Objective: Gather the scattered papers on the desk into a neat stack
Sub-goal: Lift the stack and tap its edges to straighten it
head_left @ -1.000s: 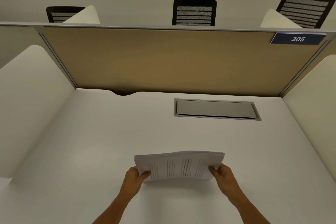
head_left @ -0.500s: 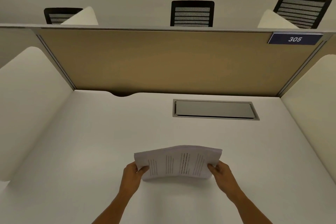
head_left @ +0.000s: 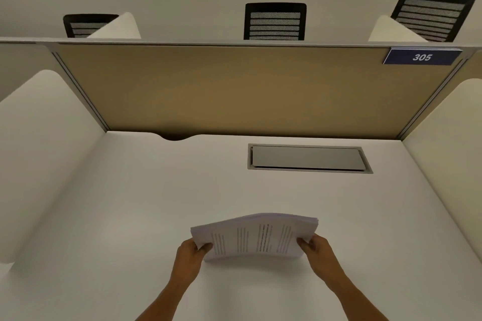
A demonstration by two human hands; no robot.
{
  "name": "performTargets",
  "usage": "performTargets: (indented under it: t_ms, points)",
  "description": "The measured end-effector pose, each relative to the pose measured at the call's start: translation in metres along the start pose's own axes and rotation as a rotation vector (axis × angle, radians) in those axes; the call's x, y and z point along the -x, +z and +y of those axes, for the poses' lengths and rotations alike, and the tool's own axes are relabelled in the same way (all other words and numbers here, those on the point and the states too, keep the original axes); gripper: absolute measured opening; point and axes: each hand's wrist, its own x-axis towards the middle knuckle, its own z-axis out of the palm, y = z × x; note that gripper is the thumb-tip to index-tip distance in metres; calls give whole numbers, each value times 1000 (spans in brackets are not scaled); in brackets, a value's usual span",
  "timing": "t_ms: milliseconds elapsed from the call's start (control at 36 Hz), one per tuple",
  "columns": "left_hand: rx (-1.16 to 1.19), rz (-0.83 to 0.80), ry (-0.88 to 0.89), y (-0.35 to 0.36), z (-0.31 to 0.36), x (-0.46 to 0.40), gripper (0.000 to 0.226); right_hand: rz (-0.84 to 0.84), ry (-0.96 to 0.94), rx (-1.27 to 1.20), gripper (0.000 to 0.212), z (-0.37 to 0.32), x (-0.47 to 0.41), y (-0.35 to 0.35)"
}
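Note:
A stack of white printed papers [head_left: 254,237] stands on its long lower edge on the white desk [head_left: 130,203], tilted back and bowed upward in the middle. My left hand [head_left: 190,258] grips the stack's left end, thumb on the printed face. My right hand [head_left: 317,250] grips the right end in the same way. The sheets' edges look roughly aligned along the top right. No loose papers show elsewhere on the desk.
A grey cable hatch [head_left: 309,158] is set into the desk behind the stack. A tan partition [head_left: 234,91] with a blue "305" sign [head_left: 421,57] closes the back; white side panels [head_left: 44,151] flank the desk. Three black chair backs [head_left: 275,21] show beyond.
The stack has risen a little and bowed more in the middle, with both hands still on its ends. The camera view has shifted slightly.

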Motion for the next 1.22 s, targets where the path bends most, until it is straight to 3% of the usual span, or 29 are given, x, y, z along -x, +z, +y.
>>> performTargets:
  t_ms: [111,278,361,833,1028,1139,1222]
  points:
    - [34,14,37,-2,5,0,19,19,-25,-15,24,-2,1,-3]
    - [50,-31,38,-2,0,-2,23,22,-17,-37,14,6,2,-1]
    - [46,-53,35,0,-3,-2,24,-4,10,-47,24,11,4,1]
    - [48,-27,94,-8,5,-3,13,4,8,-25,20,1,6,-3]
    - [129,-42,100,-13,8,0,16,-12,-103,139,18,-31,6,-15]
    - [272,7,83,-20,20,2,23,-34,-219,291,33,-67,9,-29]
    - [355,69,98,-28,29,-2,25,-59,-281,460,31,-92,8,-40]
